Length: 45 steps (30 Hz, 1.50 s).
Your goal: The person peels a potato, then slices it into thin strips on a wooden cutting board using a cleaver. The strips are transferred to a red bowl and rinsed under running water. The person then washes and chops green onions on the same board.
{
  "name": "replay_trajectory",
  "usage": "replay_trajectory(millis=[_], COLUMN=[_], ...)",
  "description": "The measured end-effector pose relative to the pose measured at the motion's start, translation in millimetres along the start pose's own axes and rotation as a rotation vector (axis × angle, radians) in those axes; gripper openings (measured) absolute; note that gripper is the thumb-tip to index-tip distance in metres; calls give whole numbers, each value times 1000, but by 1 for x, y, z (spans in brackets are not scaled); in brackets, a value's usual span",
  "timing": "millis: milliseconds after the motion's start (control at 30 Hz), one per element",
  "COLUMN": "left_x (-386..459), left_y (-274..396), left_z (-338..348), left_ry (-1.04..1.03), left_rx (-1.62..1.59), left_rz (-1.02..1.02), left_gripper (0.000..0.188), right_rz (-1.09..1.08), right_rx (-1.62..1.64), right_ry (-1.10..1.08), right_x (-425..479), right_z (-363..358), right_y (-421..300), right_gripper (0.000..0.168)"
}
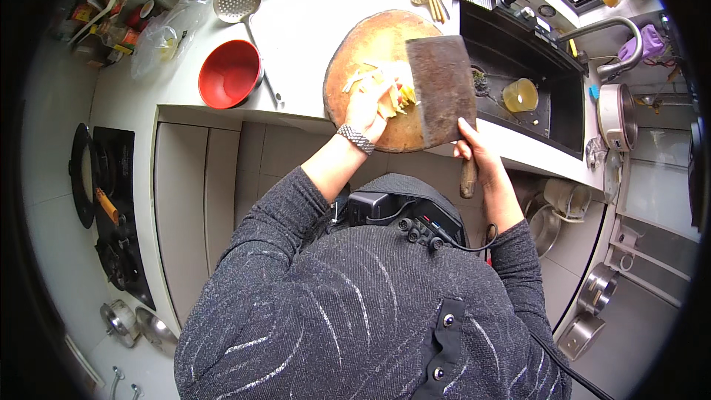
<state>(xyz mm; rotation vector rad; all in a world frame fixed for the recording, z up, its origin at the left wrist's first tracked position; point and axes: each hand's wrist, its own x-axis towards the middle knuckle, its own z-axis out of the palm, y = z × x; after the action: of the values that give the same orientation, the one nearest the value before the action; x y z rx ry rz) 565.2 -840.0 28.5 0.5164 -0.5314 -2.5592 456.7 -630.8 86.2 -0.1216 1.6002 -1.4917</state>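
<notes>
A round wooden chopping board (355, 39) lies at the counter's front edge. My right hand (476, 150) grips the wooden handle of a broad cleaver (442, 86), whose dark blade lies flat over the board's right side. Beside the blade's left edge, my left hand (369, 108) rests on a pile of cut pale and yellow food pieces (407, 93), with a little red among them. Its fingers are partly hidden by glare and food, so whether it grips any piece is unclear. A red bowl (230, 74) stands left of the board.
A slotted metal skimmer (238, 0) lies behind the bowl, its handle running towards the counter edge. A plastic bag (169, 39) is further left. At right, a black sink (564, 105) holds a cup of yellowish liquid (520, 95). A hob (119, 178) is far left.
</notes>
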Motion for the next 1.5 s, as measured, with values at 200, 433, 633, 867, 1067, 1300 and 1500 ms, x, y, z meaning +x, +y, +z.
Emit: replay_trajectory(millis=[200, 433, 633, 867, 1067, 1300, 1500], left_x=[-13, -28, -11, -7, -5, -4, -5], left_y=[17, 2, -29, -30, -24, -19, -14], left_z=[11, -28, -63, -25, -20, -22, -20], left_ry=[104, 391, 266, 266, 251, 284, 249], left_rx=[127, 695, 1632, 1914, 1739, 1598, 1455], left_rz=[268, 645, 907, 796, 857, 940, 955], left_gripper=[18, 35, 59, 97, 87, 87, 69], right_rz=[12, 38, 53, -31, -6, -20, -58], right_rx=[-60, 14, -187, -539, -479, -442, -397], right_ry=[135, 120, 5, -90, -157, -176, -122], right_x=[16, 43, 46, 58, 50, 45, 37], right_z=[-50, -73, -26, 4, 38, 57, 72], right_y=[10, 43, 24, 23, 35, 44, 50], right_gripper=[32, 35, 32, 36, 36, 33, 32])
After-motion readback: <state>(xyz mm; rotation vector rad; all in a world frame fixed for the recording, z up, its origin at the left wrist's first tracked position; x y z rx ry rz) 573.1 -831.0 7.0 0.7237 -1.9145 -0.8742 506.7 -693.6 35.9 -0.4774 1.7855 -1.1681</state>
